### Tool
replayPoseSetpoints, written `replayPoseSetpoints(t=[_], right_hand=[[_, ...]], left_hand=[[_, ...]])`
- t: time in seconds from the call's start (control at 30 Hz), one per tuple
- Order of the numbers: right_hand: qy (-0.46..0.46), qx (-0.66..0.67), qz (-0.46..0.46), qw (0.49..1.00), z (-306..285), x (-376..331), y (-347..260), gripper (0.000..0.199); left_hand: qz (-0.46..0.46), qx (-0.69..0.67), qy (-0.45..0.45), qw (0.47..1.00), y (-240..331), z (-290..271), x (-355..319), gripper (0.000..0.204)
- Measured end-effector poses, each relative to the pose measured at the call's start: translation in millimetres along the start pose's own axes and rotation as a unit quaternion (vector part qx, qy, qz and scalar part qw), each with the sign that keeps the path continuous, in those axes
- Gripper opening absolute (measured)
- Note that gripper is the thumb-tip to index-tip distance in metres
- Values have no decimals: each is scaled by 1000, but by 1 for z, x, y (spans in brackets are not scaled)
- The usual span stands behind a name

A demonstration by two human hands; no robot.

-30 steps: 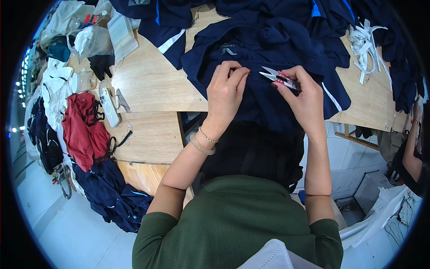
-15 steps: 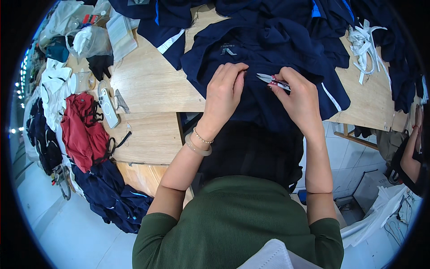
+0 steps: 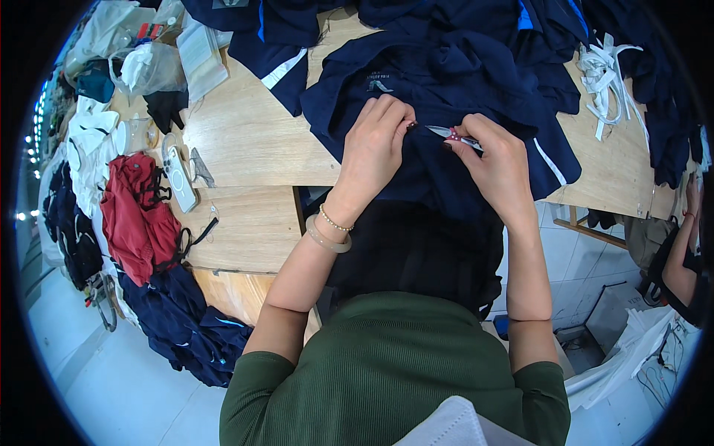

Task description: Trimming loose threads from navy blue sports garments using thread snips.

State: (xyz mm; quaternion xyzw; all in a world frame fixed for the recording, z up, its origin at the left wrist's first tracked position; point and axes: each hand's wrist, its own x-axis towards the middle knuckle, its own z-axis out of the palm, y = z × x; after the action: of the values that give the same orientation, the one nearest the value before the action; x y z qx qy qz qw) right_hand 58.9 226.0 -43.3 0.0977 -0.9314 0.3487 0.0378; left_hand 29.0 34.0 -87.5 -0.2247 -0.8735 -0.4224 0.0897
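A navy garment lies spread on the wooden table in front of me, with a pale printed mark inside its neck. Over its left part, my left hand is closed in a pinch; whatever sits between the fingertips is too small to make out. My right hand grips a pair of thread snips, its fingers wrapped round the handles. The snips' blades lie together and point left, a short way from the left fingertips.
More navy garments cover the far side of the table. White strips lie bundled at the right. On the left are a phone, red cloth and plastic bags. Another person's arm shows at the right edge.
The snips' blades, apart before, have come together. My left fingers have drawn into a tighter pinch and shifted slightly right. The garment lies nearly the same.
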Motion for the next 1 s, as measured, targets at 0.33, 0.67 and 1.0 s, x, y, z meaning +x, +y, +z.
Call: replayPoseSetpoints(t=[0.33,0.67,1.0], right_hand=[[11,-18,-25,999,5,3,-2,21],[24,-50,-32,998,4,5,-4,22],[19,-33,-12,999,4,3,5,25]], left_hand=[[-34,5,1,999,6,1,3,6],[-182,-166,111,963,4,3,0,10],[1,17,22,1000,-3,-4,-8,24]])
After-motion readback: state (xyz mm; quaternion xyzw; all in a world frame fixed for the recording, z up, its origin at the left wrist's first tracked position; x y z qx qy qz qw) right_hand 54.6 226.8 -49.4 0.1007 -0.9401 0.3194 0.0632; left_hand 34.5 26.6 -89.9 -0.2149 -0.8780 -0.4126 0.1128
